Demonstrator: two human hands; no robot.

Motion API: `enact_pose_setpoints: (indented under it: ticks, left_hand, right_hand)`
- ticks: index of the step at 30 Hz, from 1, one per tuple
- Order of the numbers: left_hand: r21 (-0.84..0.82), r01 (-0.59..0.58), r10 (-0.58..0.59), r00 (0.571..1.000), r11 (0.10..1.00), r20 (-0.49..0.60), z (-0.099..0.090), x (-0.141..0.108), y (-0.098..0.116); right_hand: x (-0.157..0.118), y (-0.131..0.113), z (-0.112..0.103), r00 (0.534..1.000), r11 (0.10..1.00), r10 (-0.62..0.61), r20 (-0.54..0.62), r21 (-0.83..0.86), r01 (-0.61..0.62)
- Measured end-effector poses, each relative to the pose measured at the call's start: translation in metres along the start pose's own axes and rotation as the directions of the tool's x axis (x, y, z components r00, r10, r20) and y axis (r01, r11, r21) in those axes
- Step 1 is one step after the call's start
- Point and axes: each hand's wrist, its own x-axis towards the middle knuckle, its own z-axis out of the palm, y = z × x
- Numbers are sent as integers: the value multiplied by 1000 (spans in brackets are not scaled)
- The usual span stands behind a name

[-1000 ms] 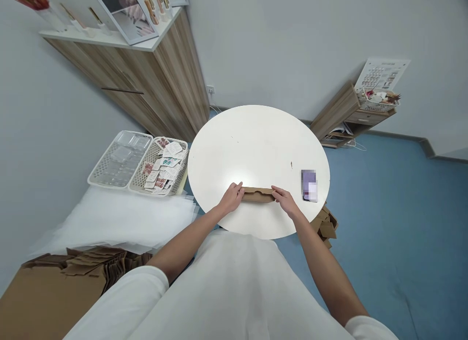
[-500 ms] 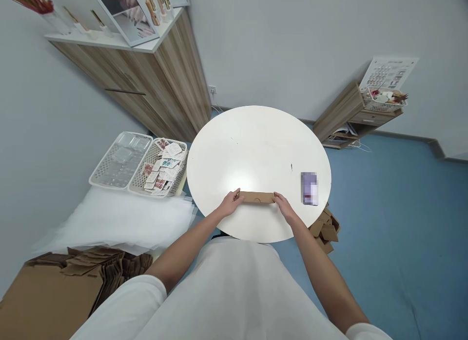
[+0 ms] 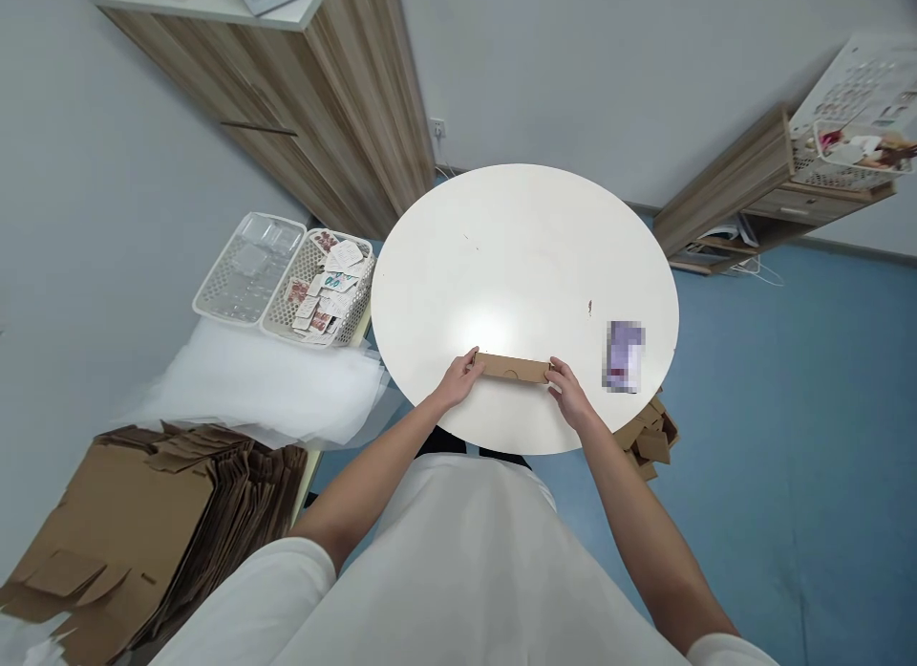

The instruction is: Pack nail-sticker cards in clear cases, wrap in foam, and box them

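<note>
White tabletop [image 3: 526, 255], box [image 3: 511, 368] between hands [image 3: 457, 381]

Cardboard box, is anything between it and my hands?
Nothing visible: the left hand holds one end of the cardboard box, the right hand the other. The purple item lies to the right of both hands.

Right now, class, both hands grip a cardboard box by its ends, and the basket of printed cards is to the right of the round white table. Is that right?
Not quite: the head view shows the basket of printed cards to the left of the round white table. The left hand and right hand do grip the cardboard box by its ends.
</note>
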Motion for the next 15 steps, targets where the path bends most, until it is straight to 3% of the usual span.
enact_pose_setpoints:
  ticks: [7, 15]
  left_hand:
    - [-87, 25, -22, 999, 996, 31, 2, -3, -5]
    - [-43, -14, 18, 995, 999, 100, 18, 0, -3]
  right_hand:
    - [-9, 7, 10, 1000, 993, -21, -8, 113, 22]
    - [-39, 13, 23, 987, 988, -25, -156, 145, 48]
